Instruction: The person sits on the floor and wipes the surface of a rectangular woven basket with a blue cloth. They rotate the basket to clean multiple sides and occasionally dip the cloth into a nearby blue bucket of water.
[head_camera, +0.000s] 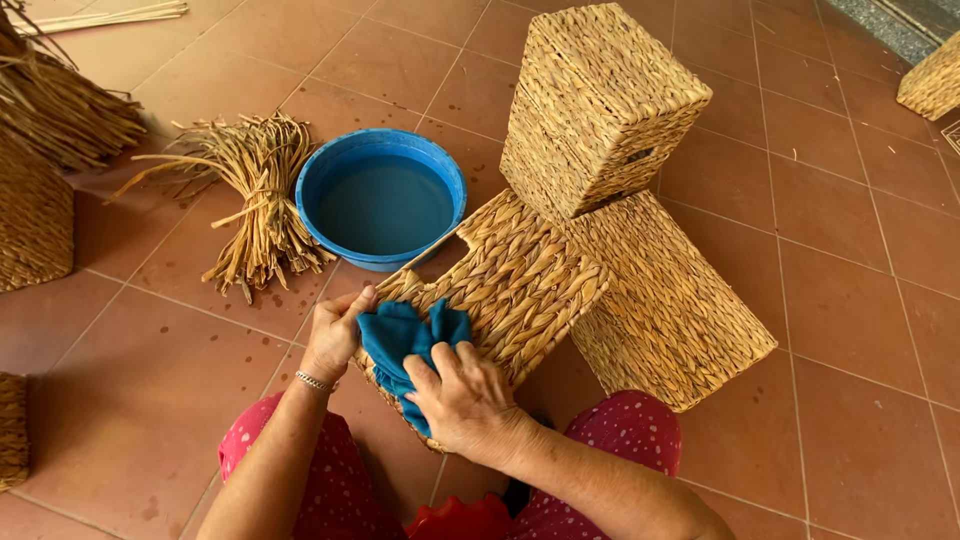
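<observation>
While the left hand (335, 335) pinches one end of the blue cloth (405, 345), the right hand (462, 400) presses down on it, fingers clenched into the fabric. Cloth sits on the near end of a woven basket (515, 280) lying on the tile floor (850, 250) in front of the knees. Blue water basin (381, 198) is just beyond, with a bundle of dried stalks (255, 195) beside it and two more baskets (640, 200) touching the first.
</observation>
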